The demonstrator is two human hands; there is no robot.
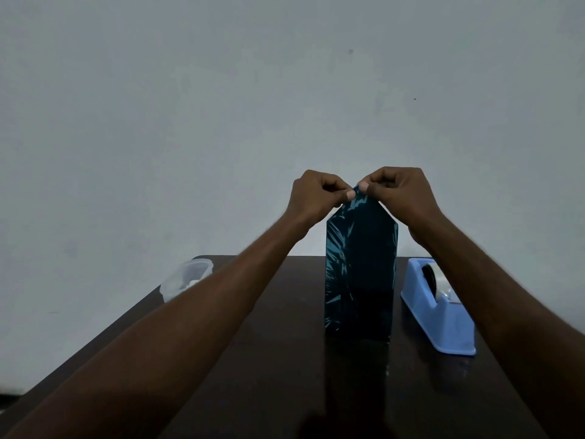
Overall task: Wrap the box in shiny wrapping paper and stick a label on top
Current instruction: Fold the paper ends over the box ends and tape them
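Observation:
A tall box (361, 280) covered in shiny dark teal wrapping paper stands upright on the dark table (278, 359), near its middle. The paper at its top end is folded into a point (361, 205). My left hand (316, 198) and my right hand (402, 191) meet above the box and both pinch the tip of that pointed flap between thumb and fingers. No label shows on the box.
A light blue tape dispenser (443, 318) with a roll of clear tape stands right of the box, partly behind my right forearm. A clear plastic container (185, 280) lies near the table's back left corner. A plain wall rises behind.

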